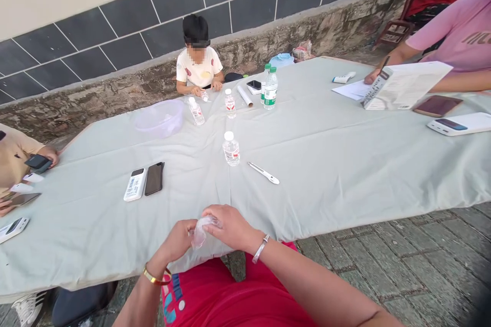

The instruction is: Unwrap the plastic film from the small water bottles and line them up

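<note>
At the near table edge, my left hand (182,239) and my right hand (227,226) are both closed on a crumpled piece of clear plastic (200,233). Its exact kind I cannot make out; it bends between my fingers. A gold bangle circles my left wrist, a silver one my right. Beyond my hands a small water bottle (231,149) with a white cap stands upright. To its right lies a white utility knife (263,172), touched by neither hand.
Left of centre lie a white power bank (135,185) and a black phone (154,179). Farther back are a clear plastic basin (161,118), more bottles (270,89) and a roll of film (244,96). People sit opposite and at both sides; a white box (406,84) stands right.
</note>
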Demonstrator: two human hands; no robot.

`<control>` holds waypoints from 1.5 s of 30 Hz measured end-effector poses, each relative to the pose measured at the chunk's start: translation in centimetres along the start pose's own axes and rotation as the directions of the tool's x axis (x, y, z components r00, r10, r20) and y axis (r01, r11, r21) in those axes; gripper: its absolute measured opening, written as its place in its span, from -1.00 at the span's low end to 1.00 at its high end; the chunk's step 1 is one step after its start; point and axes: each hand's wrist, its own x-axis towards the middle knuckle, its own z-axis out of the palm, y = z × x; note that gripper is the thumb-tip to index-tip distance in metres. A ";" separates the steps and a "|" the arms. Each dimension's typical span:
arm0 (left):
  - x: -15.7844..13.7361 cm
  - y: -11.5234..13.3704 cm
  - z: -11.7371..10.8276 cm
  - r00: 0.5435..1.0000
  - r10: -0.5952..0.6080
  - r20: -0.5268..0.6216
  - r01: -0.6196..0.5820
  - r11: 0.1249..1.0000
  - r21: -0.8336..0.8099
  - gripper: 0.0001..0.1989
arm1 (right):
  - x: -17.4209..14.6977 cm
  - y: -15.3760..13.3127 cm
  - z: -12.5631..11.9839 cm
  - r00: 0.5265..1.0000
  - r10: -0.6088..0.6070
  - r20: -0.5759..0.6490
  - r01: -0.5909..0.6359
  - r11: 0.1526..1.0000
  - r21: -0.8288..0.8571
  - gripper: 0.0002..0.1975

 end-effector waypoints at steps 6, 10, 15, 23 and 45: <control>0.1 0.9 0.5 0.963 -0.002 -0.271 -0.152 0.824 -0.546 -0.76 | 0.3 1.3 2.5 0.968 0.237 -0.081 -0.183 0.890 0.418 -0.85; 1.7 0.8 1.7 0.812 -0.033 -0.583 -0.126 0.965 -0.231 -0.83 | 0.0 1.0 4.5 0.925 0.381 0.003 -0.269 0.646 0.714 -0.86; 2.0 0.4 3.2 0.729 0.304 -0.614 -0.100 0.934 0.344 -0.72 | 0.2 0.7 3.3 0.893 0.425 0.149 -0.289 0.285 0.914 -0.65; 3.1 0.3 4.6 0.813 0.257 -0.522 -0.279 0.959 0.038 -0.64 | 0.7 1.8 2.4 0.927 0.357 0.111 -0.258 0.395 0.882 -0.46; 7.9 -0.6 3.4 0.814 -0.276 -0.512 -0.073 0.824 -0.561 -0.64 | 13.6 17.0 -7.4 0.701 0.603 -0.381 -0.661 0.750 -0.028 -0.51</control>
